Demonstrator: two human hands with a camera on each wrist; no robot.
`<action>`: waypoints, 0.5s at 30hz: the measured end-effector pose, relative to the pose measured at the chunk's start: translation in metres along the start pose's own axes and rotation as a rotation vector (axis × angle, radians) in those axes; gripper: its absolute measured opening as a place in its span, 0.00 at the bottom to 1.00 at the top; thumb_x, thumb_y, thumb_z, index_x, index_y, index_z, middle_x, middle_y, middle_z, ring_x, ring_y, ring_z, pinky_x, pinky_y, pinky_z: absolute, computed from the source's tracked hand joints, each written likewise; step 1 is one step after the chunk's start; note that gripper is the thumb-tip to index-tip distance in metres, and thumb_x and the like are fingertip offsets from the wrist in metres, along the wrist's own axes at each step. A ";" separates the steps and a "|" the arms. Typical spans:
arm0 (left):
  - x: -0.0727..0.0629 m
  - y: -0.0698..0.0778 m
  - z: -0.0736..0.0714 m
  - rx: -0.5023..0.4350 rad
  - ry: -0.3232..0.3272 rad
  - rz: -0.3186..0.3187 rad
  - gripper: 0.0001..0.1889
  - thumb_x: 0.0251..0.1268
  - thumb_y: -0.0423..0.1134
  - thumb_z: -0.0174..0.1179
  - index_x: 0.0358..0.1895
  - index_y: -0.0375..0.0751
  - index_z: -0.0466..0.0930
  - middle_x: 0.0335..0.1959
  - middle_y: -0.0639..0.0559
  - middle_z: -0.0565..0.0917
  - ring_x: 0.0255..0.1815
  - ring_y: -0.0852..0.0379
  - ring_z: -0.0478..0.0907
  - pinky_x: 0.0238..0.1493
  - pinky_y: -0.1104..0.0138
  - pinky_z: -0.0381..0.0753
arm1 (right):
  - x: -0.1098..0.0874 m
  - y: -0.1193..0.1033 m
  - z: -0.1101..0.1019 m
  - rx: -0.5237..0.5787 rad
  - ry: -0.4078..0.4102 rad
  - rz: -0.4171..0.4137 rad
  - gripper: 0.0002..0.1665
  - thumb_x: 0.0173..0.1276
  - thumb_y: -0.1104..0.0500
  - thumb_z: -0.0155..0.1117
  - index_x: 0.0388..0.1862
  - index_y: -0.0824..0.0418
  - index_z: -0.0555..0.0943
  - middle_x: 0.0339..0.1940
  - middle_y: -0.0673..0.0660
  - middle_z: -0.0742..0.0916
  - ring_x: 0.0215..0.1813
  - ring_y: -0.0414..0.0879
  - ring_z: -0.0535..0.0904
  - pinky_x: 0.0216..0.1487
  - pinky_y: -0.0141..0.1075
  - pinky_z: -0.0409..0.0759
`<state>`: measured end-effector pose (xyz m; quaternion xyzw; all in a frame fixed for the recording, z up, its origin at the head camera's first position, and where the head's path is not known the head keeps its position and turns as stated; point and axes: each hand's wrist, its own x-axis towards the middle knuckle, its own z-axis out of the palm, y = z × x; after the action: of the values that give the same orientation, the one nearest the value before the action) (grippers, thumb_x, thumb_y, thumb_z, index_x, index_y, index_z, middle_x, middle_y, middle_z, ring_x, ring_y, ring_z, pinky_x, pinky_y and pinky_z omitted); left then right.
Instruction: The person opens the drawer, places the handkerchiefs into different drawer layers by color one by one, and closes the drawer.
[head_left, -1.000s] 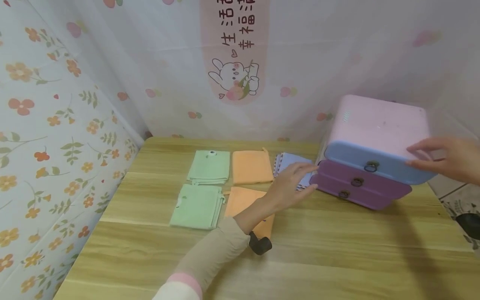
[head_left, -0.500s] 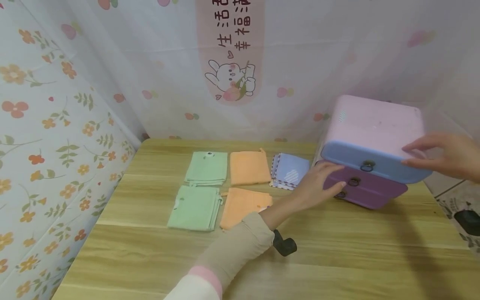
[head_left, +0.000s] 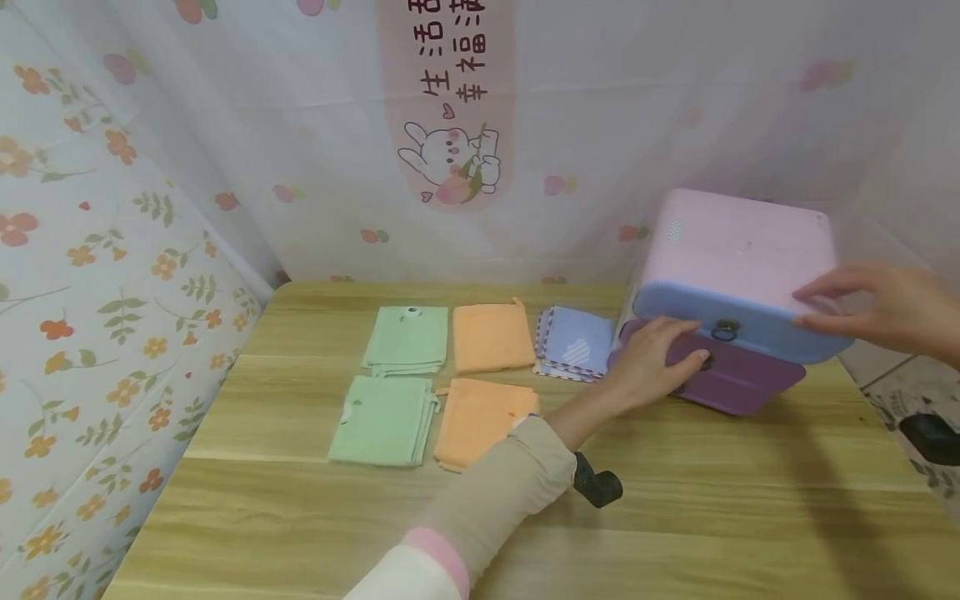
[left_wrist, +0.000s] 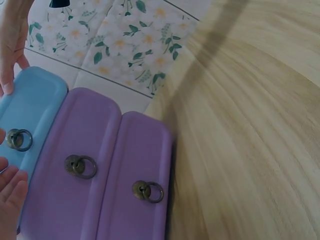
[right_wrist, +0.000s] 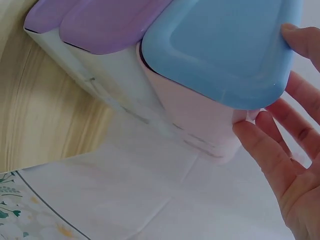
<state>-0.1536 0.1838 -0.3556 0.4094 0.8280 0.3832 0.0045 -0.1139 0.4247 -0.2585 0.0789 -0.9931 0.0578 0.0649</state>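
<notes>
A small drawer chest point(head_left: 738, 233) with a pink top stands at the table's back right. Its front has a blue top drawer point(head_left: 675, 302) over purple drawers point(left_wrist: 82, 170), each with a ring pull. My left hand point(head_left: 648, 360) reaches to the chest's left front, fingers extended, near the blue drawer's ring pull point(left_wrist: 19, 140); I cannot tell whether it touches the drawer. My right hand point(head_left: 892, 310) rests on the chest's upper right corner, its fingers loosely spread at the blue drawer's edge. Beside the chest lies a folded blue cloth point(head_left: 577, 337) with a striped border.
Two folded green towels point(head_left: 407, 337) point(head_left: 382, 421) and two folded orange towels point(head_left: 492, 336) point(head_left: 476, 421) lie left of the blue cloth on the wooden table point(head_left: 247, 500). My left sleeve point(head_left: 495, 500) crosses over the near orange towel. A patterned curtain point(head_left: 315, 150) hangs behind.
My left hand has moved right, from over the blue cloth to the front of the chest, uncovering the cloth. My right hand stays on the chest's corner. The view has shifted slightly right.
</notes>
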 end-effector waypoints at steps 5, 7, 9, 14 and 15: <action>0.006 0.001 0.009 -0.036 0.017 0.000 0.21 0.63 0.47 0.50 0.58 0.42 0.69 0.52 0.54 0.74 0.52 0.68 0.68 0.50 0.84 0.61 | 0.000 -0.002 0.000 -0.009 0.021 -0.018 0.23 0.44 0.54 0.73 0.36 0.68 0.81 0.38 0.69 0.81 0.37 0.62 0.75 0.34 0.56 0.72; 0.007 0.003 0.012 -0.066 0.017 -0.007 0.21 0.63 0.46 0.51 0.57 0.41 0.69 0.50 0.54 0.75 0.48 0.68 0.70 0.47 0.85 0.63 | 0.000 -0.001 0.000 -0.007 0.034 -0.018 0.23 0.43 0.54 0.73 0.36 0.67 0.82 0.38 0.69 0.81 0.36 0.62 0.76 0.33 0.55 0.72; 0.009 0.005 0.016 -0.103 0.014 -0.022 0.20 0.63 0.45 0.51 0.56 0.40 0.70 0.48 0.55 0.76 0.45 0.70 0.72 0.43 0.87 0.64 | -0.002 0.000 0.001 -0.006 0.053 -0.015 0.22 0.43 0.54 0.73 0.35 0.67 0.82 0.38 0.68 0.81 0.34 0.61 0.76 0.32 0.54 0.73; 0.012 0.009 0.023 -0.274 0.051 -0.095 0.17 0.62 0.42 0.53 0.52 0.39 0.72 0.44 0.54 0.78 0.38 0.73 0.74 0.37 0.87 0.68 | -0.003 0.004 0.003 0.004 0.095 -0.040 0.21 0.42 0.54 0.73 0.34 0.66 0.83 0.37 0.67 0.82 0.34 0.62 0.76 0.29 0.52 0.73; 0.012 0.010 0.024 -0.308 0.062 -0.109 0.16 0.62 0.42 0.54 0.51 0.39 0.73 0.42 0.54 0.79 0.38 0.73 0.74 0.37 0.87 0.69 | -0.002 0.005 0.003 0.007 0.100 -0.044 0.21 0.42 0.54 0.73 0.34 0.65 0.83 0.36 0.67 0.82 0.34 0.62 0.76 0.29 0.51 0.73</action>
<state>-0.1477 0.2107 -0.3625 0.3463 0.7802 0.5172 0.0627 -0.1127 0.4292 -0.2627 0.0982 -0.9864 0.0636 0.1156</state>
